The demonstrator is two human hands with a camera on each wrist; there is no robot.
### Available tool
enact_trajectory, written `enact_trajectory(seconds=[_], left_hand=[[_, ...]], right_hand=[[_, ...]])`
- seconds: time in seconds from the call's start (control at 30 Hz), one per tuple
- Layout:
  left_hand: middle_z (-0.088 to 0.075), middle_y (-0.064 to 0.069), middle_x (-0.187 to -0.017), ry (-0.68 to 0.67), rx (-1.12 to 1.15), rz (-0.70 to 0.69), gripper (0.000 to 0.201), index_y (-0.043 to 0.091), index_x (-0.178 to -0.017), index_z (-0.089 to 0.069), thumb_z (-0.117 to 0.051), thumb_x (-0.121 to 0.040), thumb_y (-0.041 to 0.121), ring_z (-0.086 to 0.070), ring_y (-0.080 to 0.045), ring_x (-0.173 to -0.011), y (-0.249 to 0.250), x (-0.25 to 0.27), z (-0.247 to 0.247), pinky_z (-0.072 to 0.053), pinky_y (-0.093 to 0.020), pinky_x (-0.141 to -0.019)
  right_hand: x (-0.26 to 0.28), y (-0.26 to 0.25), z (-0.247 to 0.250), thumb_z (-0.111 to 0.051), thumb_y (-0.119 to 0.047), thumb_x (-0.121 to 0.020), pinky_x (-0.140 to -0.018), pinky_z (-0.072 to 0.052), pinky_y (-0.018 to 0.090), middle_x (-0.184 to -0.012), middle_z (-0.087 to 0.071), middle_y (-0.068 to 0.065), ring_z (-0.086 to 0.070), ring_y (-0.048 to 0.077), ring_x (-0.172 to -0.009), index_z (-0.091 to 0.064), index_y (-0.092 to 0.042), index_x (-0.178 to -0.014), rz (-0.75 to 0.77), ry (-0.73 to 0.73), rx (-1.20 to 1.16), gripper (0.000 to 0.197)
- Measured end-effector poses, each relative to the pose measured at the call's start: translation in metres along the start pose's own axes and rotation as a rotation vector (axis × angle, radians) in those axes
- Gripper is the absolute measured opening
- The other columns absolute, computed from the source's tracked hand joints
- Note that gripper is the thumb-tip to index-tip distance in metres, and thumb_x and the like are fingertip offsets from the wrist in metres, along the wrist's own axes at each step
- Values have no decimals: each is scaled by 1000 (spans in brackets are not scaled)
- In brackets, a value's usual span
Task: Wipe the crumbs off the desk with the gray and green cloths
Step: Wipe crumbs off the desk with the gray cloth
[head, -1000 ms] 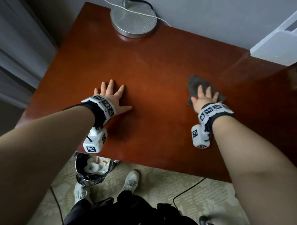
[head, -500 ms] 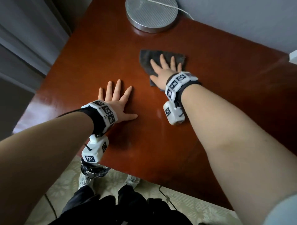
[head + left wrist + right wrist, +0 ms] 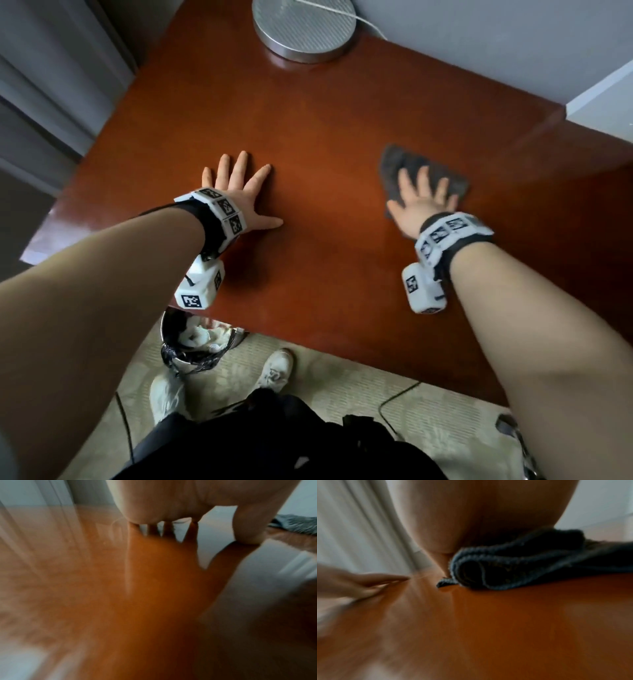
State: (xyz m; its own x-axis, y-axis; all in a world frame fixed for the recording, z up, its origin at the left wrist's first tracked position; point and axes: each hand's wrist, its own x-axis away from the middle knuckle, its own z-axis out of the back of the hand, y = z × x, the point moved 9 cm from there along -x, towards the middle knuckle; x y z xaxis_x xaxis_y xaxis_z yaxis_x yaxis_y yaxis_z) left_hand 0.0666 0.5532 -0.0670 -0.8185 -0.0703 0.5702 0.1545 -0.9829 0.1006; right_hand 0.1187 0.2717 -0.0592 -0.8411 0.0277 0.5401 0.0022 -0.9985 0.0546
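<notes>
A gray cloth (image 3: 407, 164) lies crumpled on the reddish wooden desk (image 3: 325, 130), right of centre. My right hand (image 3: 419, 200) presses flat on it with straight fingers. In the right wrist view the gray cloth (image 3: 530, 566) bunches in folds under my palm. My left hand (image 3: 239, 195) rests flat on bare wood, fingers spread, holding nothing. The left wrist view shows the left hand's fingers (image 3: 247, 524) on the desk and a corner of the gray cloth (image 3: 295, 523) at far right. No green cloth is in view. I see no crumbs.
A round metal lamp base (image 3: 305, 27) with a white cord stands at the desk's back edge. A white unit (image 3: 603, 102) sits at the right. Below the near-left edge a bin (image 3: 195, 346) holds white waste. Cables lie on the carpet.
My right hand has slid the gray cloth from near the lamp base back to the right and nearer. The left hand has stayed flat on the desk.
</notes>
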Motion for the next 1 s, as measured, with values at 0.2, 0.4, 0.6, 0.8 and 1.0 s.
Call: enact_trajectory(seconds=[0.2,0.4,0.6,0.8,1.0], left_hand=[[6,-3,-157,110,-49,-121,77,34,-148,-8,-50,-87,54,7,-25,-144,35,35,-5,-2,-42,-117],[1,1,-156,108,-167,-357,75,39,-147,-11,-51,-86,55,1,-24,-144,93,83,-44,-9,-40,-116],[-4,3,-156,114,-136,-281,67,41,-146,-14,-51,-90,43,-6,-23,-142,82,101,-66,-17,-41,-114],[-11,6,-153,162,-62,-191,59,46,-143,-20,-47,-92,30,-14,-26,-140,65,117,-74,-25,-43,-113],[-10,0,-154,187,-17,-157,62,36,-146,-20,-50,-92,34,-8,-25,-142,70,147,-95,-20,-40,-113]], right_hand=[[58,-15,-43,-25,-49,-98,-117,9,46,-157,19,-8,17,26,-145,7,-40,-147,255,-13,69,59],[82,116,-62,-20,-50,-98,-117,3,50,-157,18,-5,14,31,-145,7,-37,-149,-322,-42,-160,59],[140,2,-93,-29,-50,-96,-115,7,54,-158,17,-2,15,36,-144,4,-36,-148,144,2,-25,64],[190,-19,-125,-27,-48,-97,-116,13,48,-157,17,-8,20,26,-144,3,-40,-148,375,-8,51,59],[194,95,-138,-20,-49,-99,-117,8,42,-157,18,-9,16,22,-145,5,-41,-147,93,-17,-55,55]])
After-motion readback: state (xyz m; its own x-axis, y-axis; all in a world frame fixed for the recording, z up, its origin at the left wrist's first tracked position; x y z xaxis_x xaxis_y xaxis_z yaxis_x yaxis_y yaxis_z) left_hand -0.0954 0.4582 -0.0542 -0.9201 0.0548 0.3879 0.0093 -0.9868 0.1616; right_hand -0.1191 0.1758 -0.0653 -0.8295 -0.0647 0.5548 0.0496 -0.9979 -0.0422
